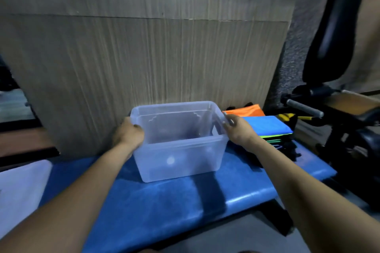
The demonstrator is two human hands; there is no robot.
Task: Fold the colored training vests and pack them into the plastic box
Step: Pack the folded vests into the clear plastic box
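- My left hand point(128, 134) grips the left short wall of the plastic box point(181, 156); fingers curl over the rim, thumb side toward me.
- My right hand point(238, 131) holds the right short wall at the rim; the fingers point(229, 120) bend over the edge, and motion blur hides exactly how they lie.
- Count: one box, two hands on it, one at each end.
- Box appearance: translucent, colourless plastic, rectangular, walls tapering slightly toward the base, stepped lip round the top. No lid on it. Nothing visible inside.
- Box position: on the blue padded bench point(164, 207), near its far edge, close to the wood-grain panel point(144, 57) behind.
- Box orientation: upright, mouth up; long axis runs left to right across my view, the right end turned slightly away from me.
- Vests: a folded stack point(273, 131) sits on the bench just right of the box, beyond my right hand. Blue vest point(265, 126) on top; green edges show beneath it. I cannot count the layers.
- One orange vest point(245, 111) lies behind the stack, against the panel.
- A white sheet-like object point(20, 187) lies at the bench's left end; blurred, cannot identify.
- Black exercise equipment point(333, 47) stands at far right.
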